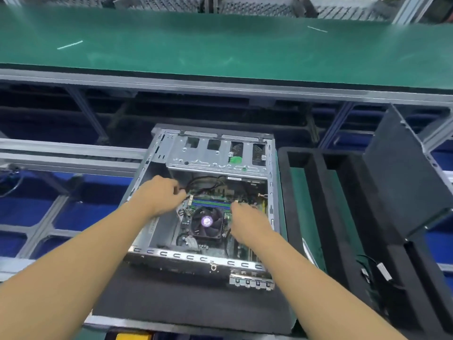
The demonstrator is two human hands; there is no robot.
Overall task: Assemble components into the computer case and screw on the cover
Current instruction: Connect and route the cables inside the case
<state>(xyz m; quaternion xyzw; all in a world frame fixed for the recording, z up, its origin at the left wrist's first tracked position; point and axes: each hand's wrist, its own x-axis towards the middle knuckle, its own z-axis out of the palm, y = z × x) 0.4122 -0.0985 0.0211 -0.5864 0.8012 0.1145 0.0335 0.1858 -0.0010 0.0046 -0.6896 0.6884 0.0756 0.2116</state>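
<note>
Steel-grey case (159, 238) lies on a black mat (186, 305) right in front of me, open side up, with both my hands reaching down into it. My left hand (159, 195) is at the left of the opening, just under the cage (208, 155). Its fingers are curled and pinch the end of a black cable (203, 178), which arcs away toward the back of the case. My right hand (247, 217) hangs over the right part of the board (185, 223), knuckles up. Its fingertips (234, 205) point down at the right end of the blue slots (210, 204). The fingers are bent, but I cannot tell whether they hold anything or only touch the board. Between my hands sits the round fan (207, 220) with its pale hub, and neither hand touches it.

To the right of the case is a black foam tray (316, 182) with long compartments. A dark cover (402, 173) stands tilted in it, well apart from the case. Some loose leads (382, 268) lie near the tray's front end. Beyond the case, past a metal rail, runs a green belt (220, 42).
</note>
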